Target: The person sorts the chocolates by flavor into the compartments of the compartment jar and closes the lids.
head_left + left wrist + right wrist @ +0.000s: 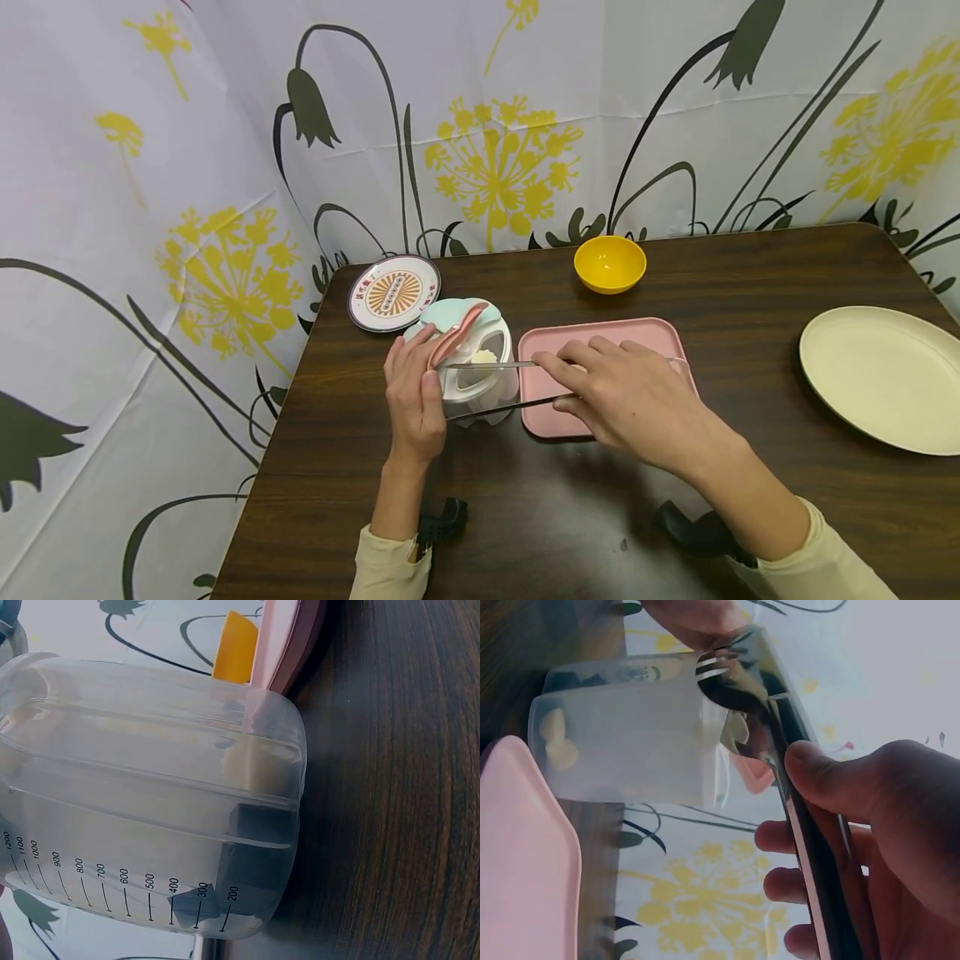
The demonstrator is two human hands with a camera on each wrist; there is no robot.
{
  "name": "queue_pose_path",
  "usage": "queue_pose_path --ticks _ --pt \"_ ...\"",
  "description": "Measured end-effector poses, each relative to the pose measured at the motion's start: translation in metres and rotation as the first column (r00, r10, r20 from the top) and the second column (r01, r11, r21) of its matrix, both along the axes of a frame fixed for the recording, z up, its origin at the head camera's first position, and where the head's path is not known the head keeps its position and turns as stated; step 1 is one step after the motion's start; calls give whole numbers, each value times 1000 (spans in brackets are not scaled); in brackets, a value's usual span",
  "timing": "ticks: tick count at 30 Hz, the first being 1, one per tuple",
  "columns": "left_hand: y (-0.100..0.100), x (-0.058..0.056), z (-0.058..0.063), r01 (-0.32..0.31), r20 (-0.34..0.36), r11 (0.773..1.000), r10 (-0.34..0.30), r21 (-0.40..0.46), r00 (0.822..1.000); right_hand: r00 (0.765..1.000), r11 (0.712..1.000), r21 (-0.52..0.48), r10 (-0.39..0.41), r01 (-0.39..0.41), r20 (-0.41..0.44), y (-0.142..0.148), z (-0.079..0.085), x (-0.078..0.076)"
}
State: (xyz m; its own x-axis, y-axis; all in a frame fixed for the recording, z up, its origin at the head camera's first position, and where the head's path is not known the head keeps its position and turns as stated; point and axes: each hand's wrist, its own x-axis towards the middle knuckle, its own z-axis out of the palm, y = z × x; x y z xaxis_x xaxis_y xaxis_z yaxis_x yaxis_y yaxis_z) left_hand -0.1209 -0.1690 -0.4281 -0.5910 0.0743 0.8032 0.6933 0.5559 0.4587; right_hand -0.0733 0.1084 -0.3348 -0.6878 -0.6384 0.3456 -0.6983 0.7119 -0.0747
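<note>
A translucent storage container (142,787) with measuring marks has a white divided top (491,387), a mint flap (453,312) and a raised pink flap (457,335). My left hand (416,396) rests against the pink flap with its fingers fairly straight. Metal tongs (802,817) with a fork-like tip are in my right hand (626,387), thumb on one arm and fingers on the other. The tongs' arms reach over the container top. A pale piece (483,358) shows at the opening; whether the tongs touch it is unclear. More pale pieces (559,742) lie low inside.
A pink tray (555,425) lies right of the container, partly under my right hand. Behind it stands a yellow bowl (610,265). A patterned round plate (375,317) is at the back left, and a cream plate (885,379) at the far right.
</note>
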Motion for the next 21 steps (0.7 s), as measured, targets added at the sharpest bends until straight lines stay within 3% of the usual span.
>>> queue_pose_path --ticks 7,15,21 --pt "-1 -1 -1 -1 2 1000 1 -8 1000 999 1000 -2 25 -25 -23 4 0 -7" --pt "0 -1 -1 8 -11 1000 -8 -2 1000 993 999 21 46 -44 -104 11 14 -10" --pt "0 -1 0 7 -18 1000 -7 -1 1000 981 992 123 60 -38 -182 8 25 -12"
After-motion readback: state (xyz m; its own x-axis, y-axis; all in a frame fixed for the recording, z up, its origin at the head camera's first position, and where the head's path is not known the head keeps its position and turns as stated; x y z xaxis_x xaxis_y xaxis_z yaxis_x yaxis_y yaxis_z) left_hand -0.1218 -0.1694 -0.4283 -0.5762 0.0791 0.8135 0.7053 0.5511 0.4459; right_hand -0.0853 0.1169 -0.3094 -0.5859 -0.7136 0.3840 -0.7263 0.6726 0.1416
